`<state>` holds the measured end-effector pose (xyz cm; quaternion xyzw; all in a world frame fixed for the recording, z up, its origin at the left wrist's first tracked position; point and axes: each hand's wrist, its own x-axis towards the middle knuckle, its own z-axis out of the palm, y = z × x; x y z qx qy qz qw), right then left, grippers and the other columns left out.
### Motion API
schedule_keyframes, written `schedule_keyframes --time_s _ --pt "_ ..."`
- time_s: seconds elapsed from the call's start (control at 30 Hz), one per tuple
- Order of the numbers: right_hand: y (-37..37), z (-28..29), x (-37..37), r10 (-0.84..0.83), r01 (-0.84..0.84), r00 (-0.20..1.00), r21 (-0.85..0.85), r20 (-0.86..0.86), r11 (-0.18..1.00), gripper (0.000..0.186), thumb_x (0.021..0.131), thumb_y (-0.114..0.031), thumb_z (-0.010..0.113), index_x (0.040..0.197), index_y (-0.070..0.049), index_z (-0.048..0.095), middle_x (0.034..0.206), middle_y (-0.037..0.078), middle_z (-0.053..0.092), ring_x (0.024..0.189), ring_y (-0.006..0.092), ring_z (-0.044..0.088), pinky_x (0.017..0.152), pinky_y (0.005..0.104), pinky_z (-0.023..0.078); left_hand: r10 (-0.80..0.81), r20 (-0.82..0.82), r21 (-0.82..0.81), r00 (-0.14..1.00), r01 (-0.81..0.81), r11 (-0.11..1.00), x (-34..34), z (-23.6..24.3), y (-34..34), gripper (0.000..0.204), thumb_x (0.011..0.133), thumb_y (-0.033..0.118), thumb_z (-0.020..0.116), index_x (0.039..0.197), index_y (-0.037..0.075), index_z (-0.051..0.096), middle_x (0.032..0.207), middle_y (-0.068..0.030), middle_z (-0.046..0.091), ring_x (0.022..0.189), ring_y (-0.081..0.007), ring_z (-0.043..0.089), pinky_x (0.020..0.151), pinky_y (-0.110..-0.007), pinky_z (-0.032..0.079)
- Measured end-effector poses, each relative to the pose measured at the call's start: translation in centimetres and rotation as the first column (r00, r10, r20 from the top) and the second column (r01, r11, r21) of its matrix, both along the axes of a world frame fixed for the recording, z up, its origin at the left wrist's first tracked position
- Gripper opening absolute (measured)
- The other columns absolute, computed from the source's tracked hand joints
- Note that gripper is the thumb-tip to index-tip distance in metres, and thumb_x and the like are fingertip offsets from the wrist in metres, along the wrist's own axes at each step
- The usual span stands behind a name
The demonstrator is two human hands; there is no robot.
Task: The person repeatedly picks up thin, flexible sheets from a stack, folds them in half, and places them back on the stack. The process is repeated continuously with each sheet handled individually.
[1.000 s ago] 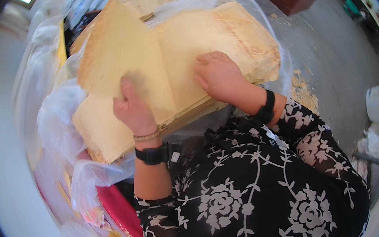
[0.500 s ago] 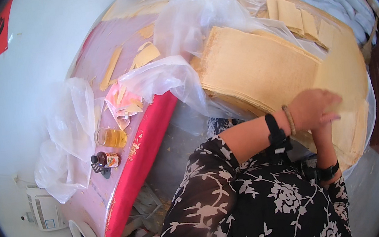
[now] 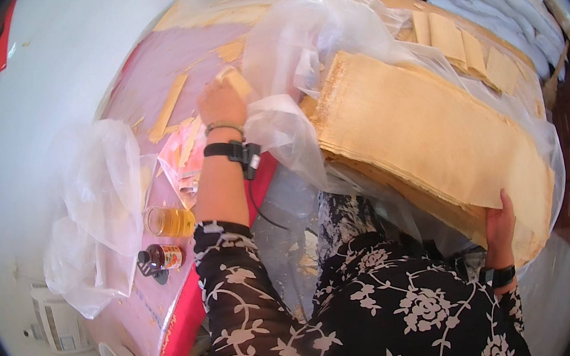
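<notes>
A thick stack of thin tan sheets (image 3: 405, 113), much like flatbread, lies on the round table with browned, ragged edges. My right hand (image 3: 499, 223) is at its near right edge, thumb upright against the sheets and the other fingers mostly hidden. Over at the left table, my left hand (image 3: 221, 104) is closed on a broken piece of tan sheet (image 3: 239, 84); its fingertips are partly hidden. Beside that hand lie a long tan strip (image 3: 168, 107) and a pink bag (image 3: 182, 151) with scraps.
A glass jar of yellow liquid (image 3: 171, 222) and a small dark bottle (image 3: 164, 257) stand near the left table's red edge. Clear plastic sheeting (image 3: 289, 35) drapes between the tables. Folded tan sheets (image 3: 446, 37) lie behind the stack, and white sacks (image 3: 485, 7) are piled beyond.
My left hand has gone from above the right end of the stack to the scraps on the left table. My right hand, mostly covered before, now shows at the stack's edge.
</notes>
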<state>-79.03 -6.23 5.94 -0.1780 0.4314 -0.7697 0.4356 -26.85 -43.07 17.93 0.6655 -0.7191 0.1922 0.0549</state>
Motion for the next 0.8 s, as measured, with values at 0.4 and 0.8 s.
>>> schedule_keyframes --time_s 0.4,0.8 --pt "0.8 -2.0 -0.9 -0.082 0.080 0.992 0.032 0.100 0.996 0.047 0.105 -0.017 0.057 0.147 0.004 0.049 0.152 0.014 0.054 0.141 0.0255 0.049 0.121 0.0404 0.037 0.143 -0.311 0.393 0.940 -0.010 0.920 8.3 -9.5 -8.5 0.097 0.076 0.044 0.080 0.159 0.012 0.040 0.156 -0.0168 0.050 0.144 -0.0330 0.049 0.117 -0.046 0.044" --pt "1.5 -2.2 -1.3 0.270 0.302 0.519 0.470 -0.811 0.830 0.047 0.107 -0.017 0.055 0.148 0.005 0.048 0.152 0.014 0.053 0.142 0.0261 0.049 0.121 0.0384 0.038 0.204 -0.148 0.352 0.968 -0.141 0.925 7.3 -9.4 -6.9 0.043 0.092 0.039 0.062 0.124 0.010 0.067 0.126 -0.0217 0.069 0.117 -0.0401 0.067 0.098 -0.048 0.055"
